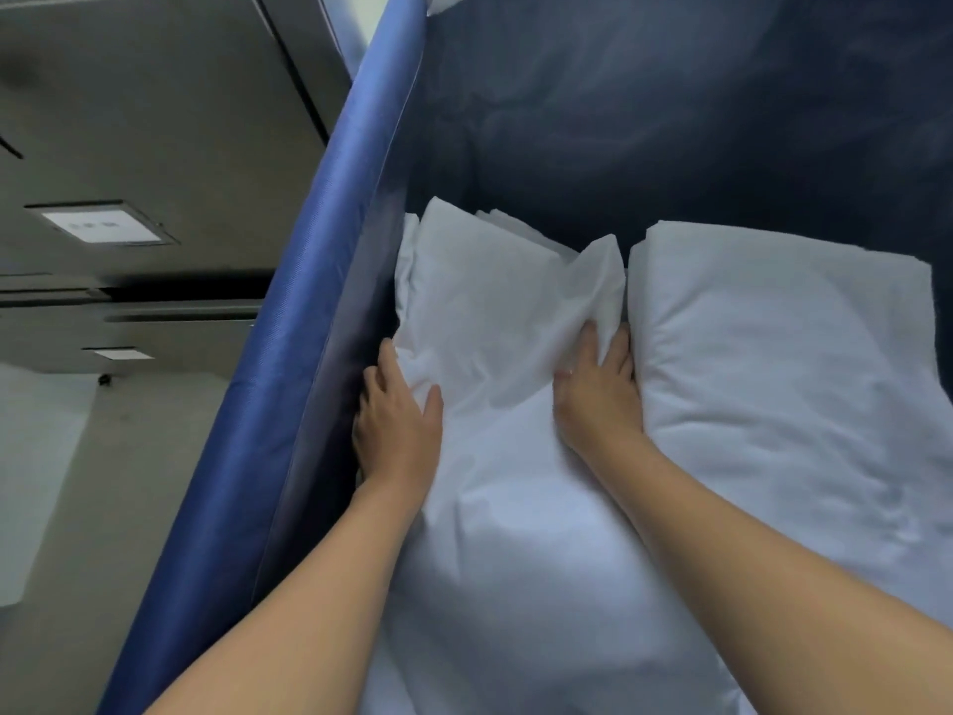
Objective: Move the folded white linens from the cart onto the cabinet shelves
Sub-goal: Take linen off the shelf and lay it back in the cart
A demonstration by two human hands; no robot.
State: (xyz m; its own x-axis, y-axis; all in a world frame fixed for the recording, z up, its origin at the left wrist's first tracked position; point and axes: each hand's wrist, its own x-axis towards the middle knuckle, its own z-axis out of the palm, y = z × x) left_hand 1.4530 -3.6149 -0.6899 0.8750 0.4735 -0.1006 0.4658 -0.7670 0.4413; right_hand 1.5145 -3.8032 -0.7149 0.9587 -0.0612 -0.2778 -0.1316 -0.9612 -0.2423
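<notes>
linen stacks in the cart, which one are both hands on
The left stack, beside the blue cart wall: left hand and right hand grip its sides. The right stack is untouched.

Two linen stacks (495, 312), one cart (330, 240)

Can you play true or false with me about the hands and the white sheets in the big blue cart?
1. Both hands are touching the same folded white pile. True: the left hand and the right hand are on either side of the left pile.
2. The cart is red. False: the cart has blue fabric walls.
3. There is another white pile to the right. True: the right pile lies beside it.
4. The hands wear gloves. False: they are bare.
5. The linens are already on a shelf. False: they lie inside the cart.
</notes>
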